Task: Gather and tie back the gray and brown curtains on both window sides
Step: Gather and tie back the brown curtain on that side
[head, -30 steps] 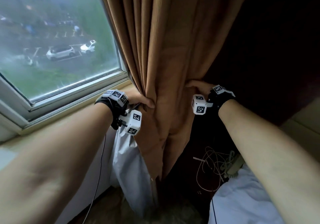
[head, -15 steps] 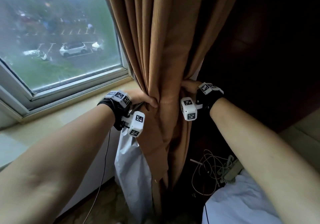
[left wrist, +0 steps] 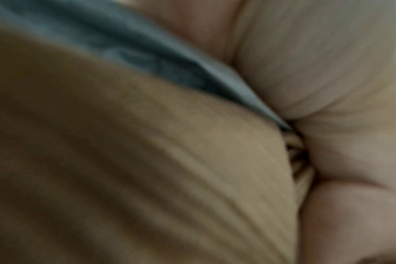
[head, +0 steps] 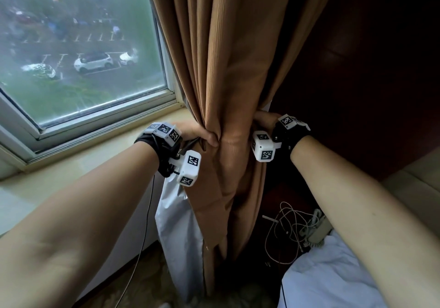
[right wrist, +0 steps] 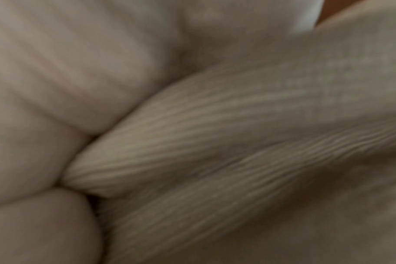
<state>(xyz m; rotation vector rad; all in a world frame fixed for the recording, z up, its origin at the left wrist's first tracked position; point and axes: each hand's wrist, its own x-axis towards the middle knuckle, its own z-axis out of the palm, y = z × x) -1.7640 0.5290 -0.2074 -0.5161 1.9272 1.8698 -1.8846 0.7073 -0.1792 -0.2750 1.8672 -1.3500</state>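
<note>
Window (head: 78,45) fills your far left, with parked cars blurred beyond the glass and a pale sill (head: 100,150) running under it. Your left hand (head: 197,132) reaches over that sill and grips the brown curtain (head: 235,69) from its window side, thumb pressed into the folds. In the left wrist view your fingers (left wrist: 341,89) curl against the ribbed brown cloth, and a strip of the gray curtain (left wrist: 147,59) shows squeezed between the fabric and your hand. That gray layer (head: 176,224) hangs below your left wrist, just beside the brown panel and partly behind it. The brown curtain is gathered into a narrow waist between your two hands, then falls loose toward the floor. Your right hand (head: 264,119) wraps the bundle from the far side; the right wrist view shows your fingers (right wrist: 63,89) closed tight on the ribbed folds (right wrist: 215,134). Farther right, dark wood paneling (head: 369,69) rises behind your right arm, a tangle of thin cables (head: 290,229) lies low, and white bedding (head: 333,276) sits in the corner.
</note>
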